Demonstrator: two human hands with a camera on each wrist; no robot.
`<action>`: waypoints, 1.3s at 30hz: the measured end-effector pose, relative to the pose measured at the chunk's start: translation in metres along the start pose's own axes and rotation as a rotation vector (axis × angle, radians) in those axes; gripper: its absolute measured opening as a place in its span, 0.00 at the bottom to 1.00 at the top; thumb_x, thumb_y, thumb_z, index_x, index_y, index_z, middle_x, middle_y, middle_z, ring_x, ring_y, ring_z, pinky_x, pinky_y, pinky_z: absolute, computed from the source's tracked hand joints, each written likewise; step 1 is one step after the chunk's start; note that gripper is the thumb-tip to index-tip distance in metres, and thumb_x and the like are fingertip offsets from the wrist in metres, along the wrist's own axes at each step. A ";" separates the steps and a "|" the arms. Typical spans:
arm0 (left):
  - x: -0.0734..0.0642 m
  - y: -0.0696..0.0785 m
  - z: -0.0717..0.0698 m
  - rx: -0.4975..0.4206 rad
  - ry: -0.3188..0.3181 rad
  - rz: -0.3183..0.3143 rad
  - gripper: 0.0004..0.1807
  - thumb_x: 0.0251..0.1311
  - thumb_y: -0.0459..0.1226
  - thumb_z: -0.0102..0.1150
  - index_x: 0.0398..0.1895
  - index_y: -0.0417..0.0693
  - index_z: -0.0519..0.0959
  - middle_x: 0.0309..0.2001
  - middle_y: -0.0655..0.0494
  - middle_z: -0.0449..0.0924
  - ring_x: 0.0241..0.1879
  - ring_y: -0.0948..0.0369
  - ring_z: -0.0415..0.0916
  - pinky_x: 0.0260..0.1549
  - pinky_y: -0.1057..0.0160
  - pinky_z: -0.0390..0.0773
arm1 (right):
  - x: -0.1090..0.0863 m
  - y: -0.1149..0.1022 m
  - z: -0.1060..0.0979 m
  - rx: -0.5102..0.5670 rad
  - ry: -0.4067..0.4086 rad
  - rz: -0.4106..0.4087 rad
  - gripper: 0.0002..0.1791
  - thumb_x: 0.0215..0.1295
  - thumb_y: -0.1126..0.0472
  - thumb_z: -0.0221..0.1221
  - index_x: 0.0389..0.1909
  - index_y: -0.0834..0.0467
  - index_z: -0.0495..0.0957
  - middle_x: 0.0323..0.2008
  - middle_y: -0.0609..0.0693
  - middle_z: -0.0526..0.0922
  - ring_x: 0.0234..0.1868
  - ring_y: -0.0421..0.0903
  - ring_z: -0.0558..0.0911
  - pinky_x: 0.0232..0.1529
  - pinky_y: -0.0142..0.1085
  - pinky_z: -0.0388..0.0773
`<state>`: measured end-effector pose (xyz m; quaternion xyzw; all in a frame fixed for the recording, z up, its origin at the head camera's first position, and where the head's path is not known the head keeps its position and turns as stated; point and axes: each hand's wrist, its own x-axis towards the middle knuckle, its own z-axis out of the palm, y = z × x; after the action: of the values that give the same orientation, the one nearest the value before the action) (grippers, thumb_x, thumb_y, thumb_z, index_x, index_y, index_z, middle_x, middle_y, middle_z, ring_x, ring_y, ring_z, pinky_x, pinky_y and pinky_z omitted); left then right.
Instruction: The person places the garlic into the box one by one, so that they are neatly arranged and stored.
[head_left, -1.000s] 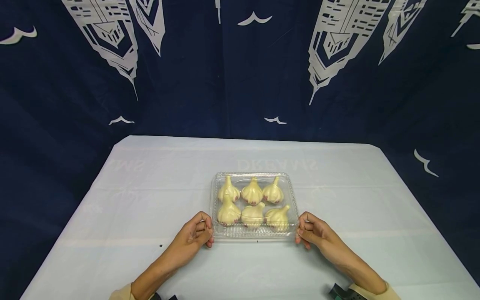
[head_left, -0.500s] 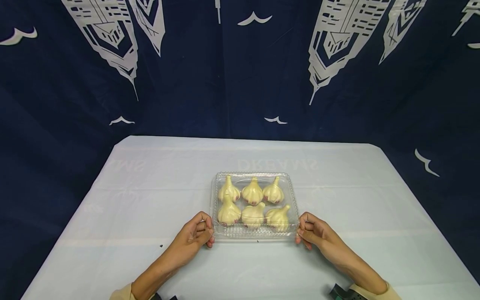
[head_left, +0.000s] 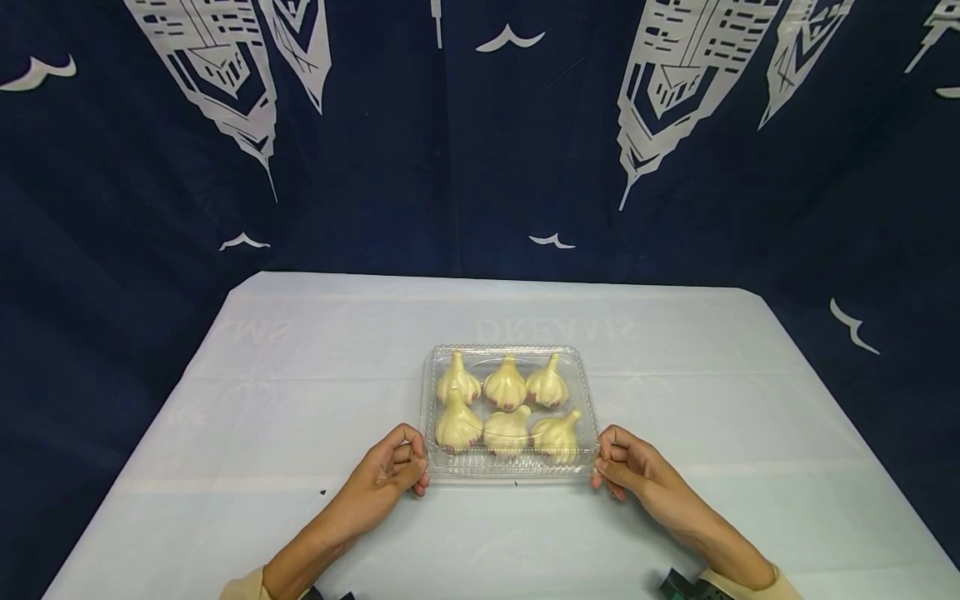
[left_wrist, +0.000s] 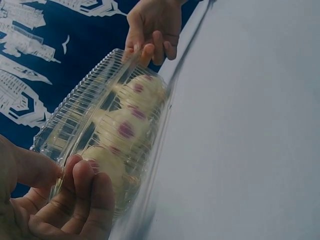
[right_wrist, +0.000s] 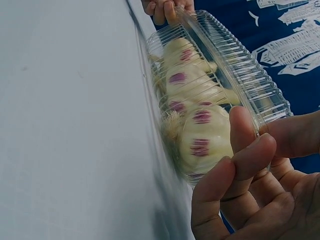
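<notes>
A clear plastic clamshell container point(head_left: 510, 472) sits on the white table with its lid down. Inside it lie several pale garlic bulbs point(head_left: 505, 385) in two rows, with purple marks on their bases. My left hand point(head_left: 390, 467) pinches the container's rim at the near left corner between thumb and fingers. At the near right corner my right hand point(head_left: 633, 462) pinches the rim in the same way. The left wrist view has the left thumb and curled fingers point(left_wrist: 82, 195) on the rim. In the right wrist view the right fingers point(right_wrist: 250, 165) grip the lip beside a bulb point(right_wrist: 205, 137).
The table point(head_left: 300, 400) has a white cover with faint mirrored lettering. A small dark speck point(head_left: 322, 492) lies left of the left forearm. Behind the table hangs a dark blue cloth point(head_left: 375, 167) with white printed buildings and birds.
</notes>
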<state>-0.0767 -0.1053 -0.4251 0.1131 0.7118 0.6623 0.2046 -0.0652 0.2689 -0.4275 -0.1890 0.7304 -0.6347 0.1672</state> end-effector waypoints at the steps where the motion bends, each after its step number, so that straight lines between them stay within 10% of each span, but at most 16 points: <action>1: 0.000 0.000 0.000 0.001 0.000 0.003 0.06 0.73 0.29 0.47 0.40 0.50 0.66 0.32 0.52 0.73 0.35 0.57 0.75 0.38 0.64 0.81 | 0.000 0.000 0.000 -0.001 0.000 -0.001 0.10 0.77 0.65 0.48 0.37 0.65 0.58 0.32 0.59 0.79 0.23 0.55 0.65 0.25 0.42 0.68; 39: -0.001 0.000 0.000 -0.022 -0.019 0.031 0.05 0.72 0.30 0.50 0.42 0.47 0.65 0.32 0.51 0.72 0.34 0.59 0.74 0.37 0.65 0.80 | 0.000 0.000 0.001 0.007 0.010 0.026 0.09 0.77 0.65 0.49 0.37 0.61 0.59 0.32 0.51 0.81 0.24 0.52 0.67 0.26 0.42 0.68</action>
<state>-0.0761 -0.1056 -0.4250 0.1280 0.7006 0.6723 0.2022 -0.0645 0.2685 -0.4281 -0.1755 0.7315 -0.6359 0.1724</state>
